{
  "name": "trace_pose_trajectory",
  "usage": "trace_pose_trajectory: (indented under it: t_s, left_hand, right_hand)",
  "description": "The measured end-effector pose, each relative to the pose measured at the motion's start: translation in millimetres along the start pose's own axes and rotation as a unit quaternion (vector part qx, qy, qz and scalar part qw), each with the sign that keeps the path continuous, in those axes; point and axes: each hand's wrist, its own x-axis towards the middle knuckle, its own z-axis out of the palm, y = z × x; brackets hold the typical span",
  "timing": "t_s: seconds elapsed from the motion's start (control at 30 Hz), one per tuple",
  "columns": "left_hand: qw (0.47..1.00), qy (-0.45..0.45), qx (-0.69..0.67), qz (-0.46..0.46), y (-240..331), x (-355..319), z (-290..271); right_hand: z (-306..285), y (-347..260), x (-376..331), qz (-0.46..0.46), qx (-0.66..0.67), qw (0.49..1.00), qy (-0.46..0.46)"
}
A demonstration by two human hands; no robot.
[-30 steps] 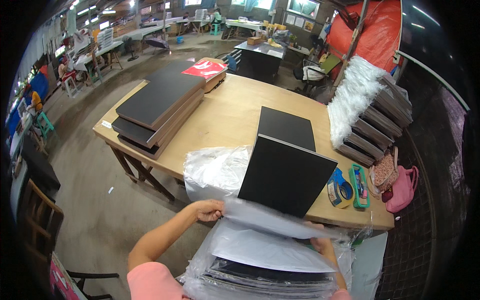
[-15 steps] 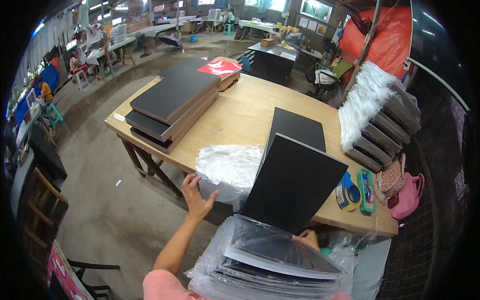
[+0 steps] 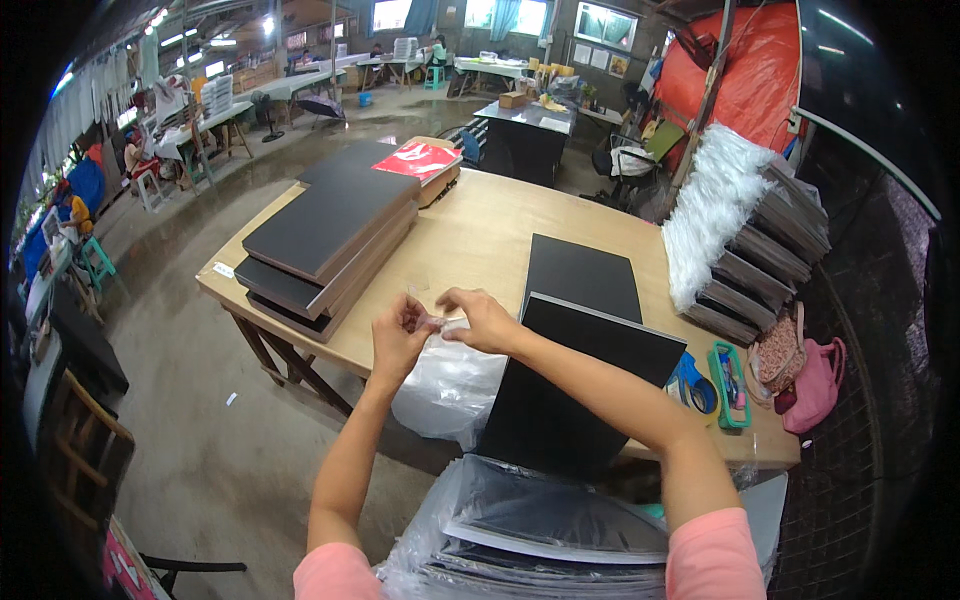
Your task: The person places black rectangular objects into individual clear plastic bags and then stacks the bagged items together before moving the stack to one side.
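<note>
At the table's near edge lies a pile of clear plastic bags [image 3: 450,390]. My left hand [image 3: 398,335] is closed, its fingers pinching the far edge of the top bag. Beside it my right hand [image 3: 482,322] is curled, with thumb and fingers pressed on the same plastic. Right of the pile a black board [image 3: 560,400] leans, tilted, and another black board [image 3: 585,275] stands behind it. My right forearm crosses in front of the leaning board. Close to my body is a stack of black boards in clear plastic [image 3: 550,510].
A stack of black boards with brown edges [image 3: 335,220] stands at the table's left. Blue tape rolls [image 3: 697,390], a green basket [image 3: 731,385] and a pink bag [image 3: 815,385] are at the right. Behind them rise wrapped boards [image 3: 740,230]. Several people sit far left.
My right hand has left the wrapped stack and come over to the plastic bags. My left hand has moved from the pile's side to its far edge. Both now grip the plastic.
</note>
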Motion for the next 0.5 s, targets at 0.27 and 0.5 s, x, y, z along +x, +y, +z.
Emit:
trace_pose_trajectory:
  t_s: [0.27,0.5]
  left_hand:
    - [0.992,-0.052,-0.099,-0.055,-35.5,-0.6,-8.5]
    - [0.925,-0.186,-0.268,-0.197,-41.7,-0.7,-8.5]
  right_hand:
    - [4.4,7.0,23.4,0.088,0.06,0.991,0.076]
    - [19.6,6.8,8.7,0.19,0.249,0.929,-0.196]
